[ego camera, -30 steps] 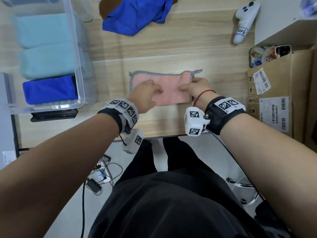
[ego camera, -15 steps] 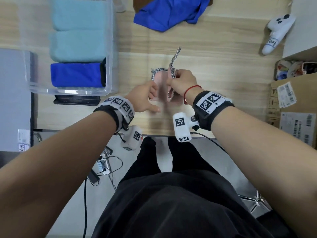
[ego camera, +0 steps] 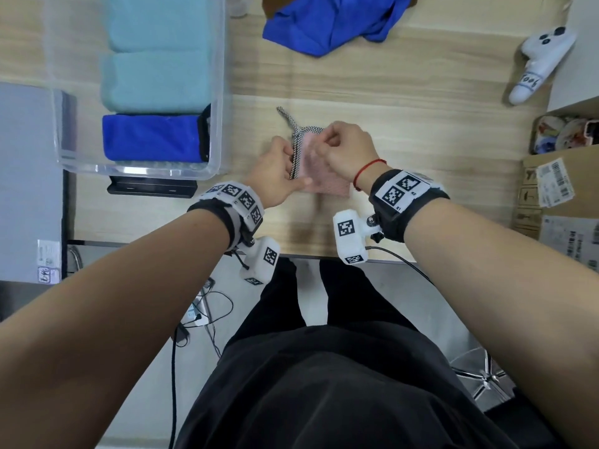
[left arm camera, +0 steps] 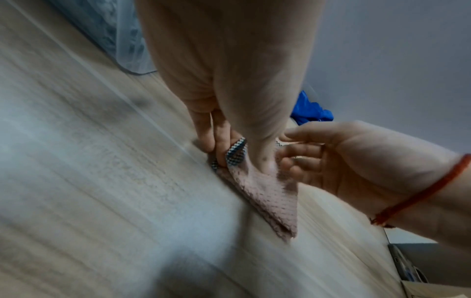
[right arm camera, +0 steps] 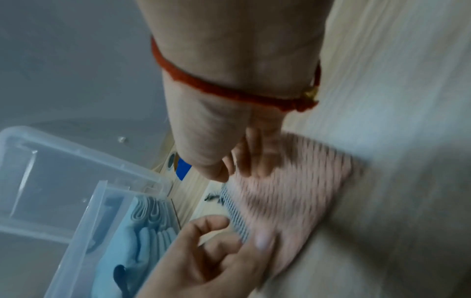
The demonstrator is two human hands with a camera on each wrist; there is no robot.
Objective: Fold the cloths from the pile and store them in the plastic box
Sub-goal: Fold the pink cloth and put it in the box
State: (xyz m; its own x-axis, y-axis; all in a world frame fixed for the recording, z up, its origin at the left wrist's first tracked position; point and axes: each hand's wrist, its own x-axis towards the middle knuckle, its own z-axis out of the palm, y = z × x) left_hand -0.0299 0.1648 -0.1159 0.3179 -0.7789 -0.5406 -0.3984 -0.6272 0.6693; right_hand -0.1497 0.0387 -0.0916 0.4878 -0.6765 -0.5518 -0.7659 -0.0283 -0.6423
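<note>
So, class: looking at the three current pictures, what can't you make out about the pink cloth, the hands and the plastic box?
- pink cloth: its middle is hidden in the head view by both hands.
- right hand: fingertip grip blurred in the right wrist view.
- left hand: fingertips buried in the folds in the left wrist view.
- plastic box: far end cut off by the head view's top edge.

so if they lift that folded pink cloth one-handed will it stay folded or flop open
Probably flops: the pink cloth looks thin and soft, its checked trim curling under the left hand. Likely light. A grip across all layers, like the right hand pinching, should help.
</note>
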